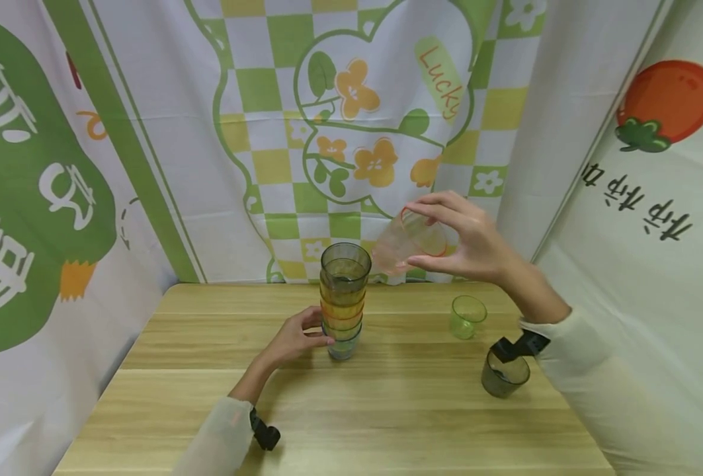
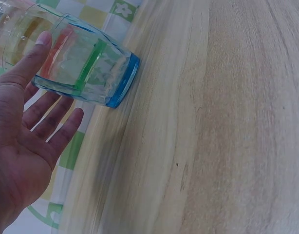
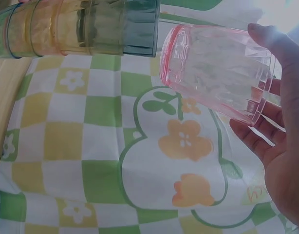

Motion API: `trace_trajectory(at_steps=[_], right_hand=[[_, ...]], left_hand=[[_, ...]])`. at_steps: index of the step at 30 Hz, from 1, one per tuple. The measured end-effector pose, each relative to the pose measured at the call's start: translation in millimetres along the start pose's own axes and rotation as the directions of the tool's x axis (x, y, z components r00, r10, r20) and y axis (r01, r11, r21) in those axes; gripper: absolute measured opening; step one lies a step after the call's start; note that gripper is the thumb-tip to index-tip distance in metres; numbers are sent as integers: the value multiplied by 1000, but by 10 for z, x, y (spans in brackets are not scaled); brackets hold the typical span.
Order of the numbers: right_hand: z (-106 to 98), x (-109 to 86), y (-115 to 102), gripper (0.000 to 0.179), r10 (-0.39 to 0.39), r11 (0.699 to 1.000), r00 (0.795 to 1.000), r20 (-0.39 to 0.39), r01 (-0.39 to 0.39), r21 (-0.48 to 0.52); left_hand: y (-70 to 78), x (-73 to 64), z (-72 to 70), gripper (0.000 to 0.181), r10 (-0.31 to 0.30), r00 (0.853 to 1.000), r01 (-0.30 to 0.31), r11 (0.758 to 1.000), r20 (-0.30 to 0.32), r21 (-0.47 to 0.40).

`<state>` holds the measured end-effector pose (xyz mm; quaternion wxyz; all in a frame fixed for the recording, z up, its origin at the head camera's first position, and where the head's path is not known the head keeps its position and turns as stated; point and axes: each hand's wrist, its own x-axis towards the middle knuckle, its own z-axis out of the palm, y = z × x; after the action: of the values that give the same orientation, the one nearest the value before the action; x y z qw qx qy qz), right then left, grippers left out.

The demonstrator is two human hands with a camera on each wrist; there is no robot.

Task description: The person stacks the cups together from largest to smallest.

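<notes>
A stack of nested clear cups (image 1: 344, 301) stands upright on the table, dark grey at the top, amber and green lower down, blue at the base. My left hand (image 1: 296, 338) is beside its lower part; in the left wrist view the thumb lies against the cups and the other fingers (image 2: 66, 129) are spread, fairly straight. My right hand (image 1: 467, 238) grips a clear pink cup (image 1: 407, 241) near its rim, between thumb and fingers. This cup is tilted, base toward the stack's top, just right of it. The right wrist view shows a gap between cup (image 3: 215, 73) and stack.
A small green cup (image 1: 467, 317) stands on the wooden table (image 1: 351, 423) at the right. Nearer, a dark grey cup (image 1: 504, 375) is partly covered by the black wrist camera (image 1: 520, 345). A patterned curtain (image 1: 268, 165) hangs behind the table's back edge.
</notes>
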<state>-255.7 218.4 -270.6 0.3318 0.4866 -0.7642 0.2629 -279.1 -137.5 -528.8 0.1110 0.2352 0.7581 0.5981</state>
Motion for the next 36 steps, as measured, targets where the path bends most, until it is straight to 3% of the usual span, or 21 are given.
trace_trajectory(at_steps=[8, 17, 36], right_hand=[[142, 170, -13, 72, -24, 998, 1000, 8, 23, 62], [322, 339, -26, 77, -48, 993, 999, 8, 47, 107], [708, 376, -22, 74, -61, 984, 996, 66, 49, 173]], left_hand=[[-20, 5, 5, 62, 16, 1000, -16, 1000, 1, -1], [-27, 14, -3, 62, -10, 1000, 10, 1000, -4, 5], [-11, 4, -13, 63, -6, 1000, 6, 1000, -2, 24]])
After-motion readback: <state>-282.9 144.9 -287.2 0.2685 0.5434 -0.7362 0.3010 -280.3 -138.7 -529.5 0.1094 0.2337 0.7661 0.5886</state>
